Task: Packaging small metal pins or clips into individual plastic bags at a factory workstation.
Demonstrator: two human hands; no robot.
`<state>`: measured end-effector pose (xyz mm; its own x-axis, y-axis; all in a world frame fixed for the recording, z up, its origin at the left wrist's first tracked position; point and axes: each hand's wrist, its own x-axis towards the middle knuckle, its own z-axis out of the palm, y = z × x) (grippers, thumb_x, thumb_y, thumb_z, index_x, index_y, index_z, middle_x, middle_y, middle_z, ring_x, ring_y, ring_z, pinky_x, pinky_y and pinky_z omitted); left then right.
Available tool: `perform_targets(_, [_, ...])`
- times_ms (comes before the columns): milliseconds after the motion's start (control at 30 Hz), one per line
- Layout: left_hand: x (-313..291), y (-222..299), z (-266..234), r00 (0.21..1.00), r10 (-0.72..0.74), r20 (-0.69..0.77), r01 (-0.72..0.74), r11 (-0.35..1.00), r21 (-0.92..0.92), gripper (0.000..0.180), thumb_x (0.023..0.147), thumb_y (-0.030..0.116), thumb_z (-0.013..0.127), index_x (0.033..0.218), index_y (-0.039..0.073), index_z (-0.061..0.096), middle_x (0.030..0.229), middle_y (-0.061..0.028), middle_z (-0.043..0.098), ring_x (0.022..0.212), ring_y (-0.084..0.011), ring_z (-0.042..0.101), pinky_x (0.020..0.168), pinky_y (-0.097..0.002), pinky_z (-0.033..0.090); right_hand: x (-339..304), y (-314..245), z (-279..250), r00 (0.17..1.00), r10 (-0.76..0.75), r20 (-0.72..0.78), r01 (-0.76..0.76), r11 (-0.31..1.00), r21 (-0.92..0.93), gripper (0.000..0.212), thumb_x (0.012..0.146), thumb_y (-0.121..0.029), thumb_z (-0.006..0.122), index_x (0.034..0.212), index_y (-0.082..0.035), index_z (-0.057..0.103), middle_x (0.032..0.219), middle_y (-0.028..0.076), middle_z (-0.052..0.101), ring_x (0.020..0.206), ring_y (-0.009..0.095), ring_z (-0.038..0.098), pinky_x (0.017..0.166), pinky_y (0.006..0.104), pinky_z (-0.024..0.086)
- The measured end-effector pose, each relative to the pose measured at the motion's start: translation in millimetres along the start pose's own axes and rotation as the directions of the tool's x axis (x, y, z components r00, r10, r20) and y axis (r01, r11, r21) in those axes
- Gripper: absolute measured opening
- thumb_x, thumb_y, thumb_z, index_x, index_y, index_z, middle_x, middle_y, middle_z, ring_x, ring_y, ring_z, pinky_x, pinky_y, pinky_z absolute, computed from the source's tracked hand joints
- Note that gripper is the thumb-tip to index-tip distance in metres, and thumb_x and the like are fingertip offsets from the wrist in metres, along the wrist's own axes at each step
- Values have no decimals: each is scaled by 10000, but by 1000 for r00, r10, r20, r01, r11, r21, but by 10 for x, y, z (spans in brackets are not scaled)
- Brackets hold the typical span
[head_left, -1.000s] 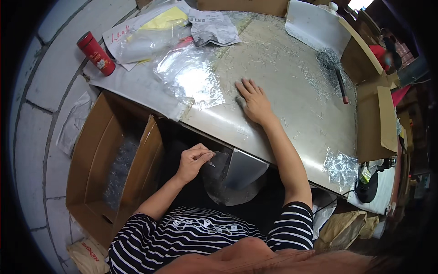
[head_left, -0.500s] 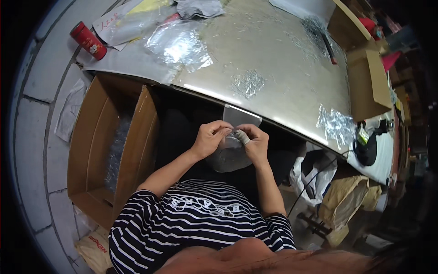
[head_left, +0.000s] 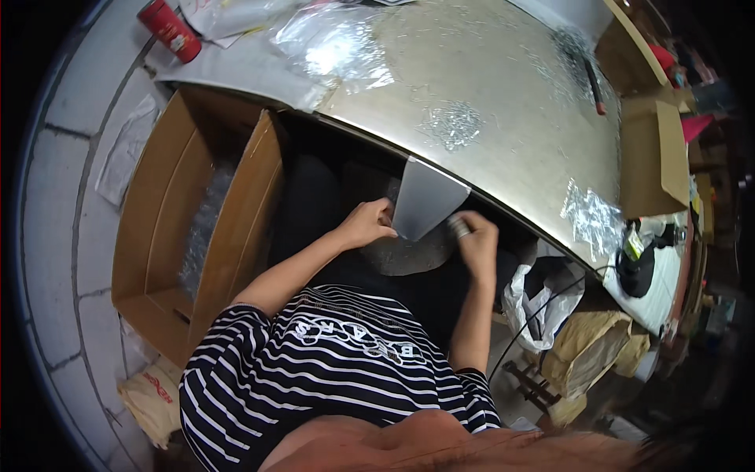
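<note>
My left hand (head_left: 368, 223) is beside the left edge of a grey, smooth panel (head_left: 427, 200) that slopes down from the tabletop's front edge. Its fingers are bent, with a gap between thumb and forefinger, and I see nothing held there. On the panel's other side is my right hand (head_left: 476, 241), partly smeared by motion, with a pale wrap (head_left: 458, 228) on one digit. Whether it holds anything is unclear. Below the panel's tip, a greyish translucent sheet or bag (head_left: 407, 258) lies over my lap, partly hidden.
Small clear pieces lie in a pile (head_left: 454, 124) on the metal tabletop (head_left: 503, 149). A cardboard box (head_left: 236, 212) with clear plastic inside stands at left. A red canister (head_left: 171, 31), plastic bags (head_left: 338, 55), an open carton (head_left: 657, 157) and a white bag (head_left: 539, 303) surround the workplace.
My hands, together at the panel's lower end before, are now apart: the left slightly left, the right to the right. More of the panel shows. The whole view has shifted a little.
</note>
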<state>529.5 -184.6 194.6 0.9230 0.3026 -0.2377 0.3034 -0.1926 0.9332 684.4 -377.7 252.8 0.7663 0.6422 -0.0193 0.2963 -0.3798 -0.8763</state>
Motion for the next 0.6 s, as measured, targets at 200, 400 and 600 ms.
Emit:
perform_targets(200, [200, -122, -1, 995, 80, -57, -93, 958, -271, 365, 743, 44, 768, 1049, -45, 589, 805, -77, 690, 761, -99, 634, 679, -259, 498, 931, -916, 85, 897, -414, -152, 297, 822, -486, 357, 915, -148, 567, 1255, -42, 553, 1331, 210, 510, 1240, 360, 479, 991, 412, 415])
perform_targets(400, [78, -87, 54, 950, -61, 306, 149, 950, -274, 254, 780, 107, 760, 962, -50, 678, 860, -87, 702, 774, -98, 629, 702, -239, 514, 833, -600, 340, 937, -347, 44, 281, 670, -687, 558, 769, 15, 540, 1323, 23, 469, 1411, 259, 406, 1333, 444, 339, 1093, 463, 310])
perform_targets(600, [124, -117, 59, 880, -14, 476, 197, 920, -338, 322, 778, -2, 733, 1065, -98, 623, 983, -122, 695, 962, -197, 666, 801, -259, 509, 464, -590, 240, 907, -419, 34, 346, 697, -628, 648, 674, 111, 477, 1313, 7, 485, 1425, 213, 409, 1351, 395, 332, 1102, 449, 304])
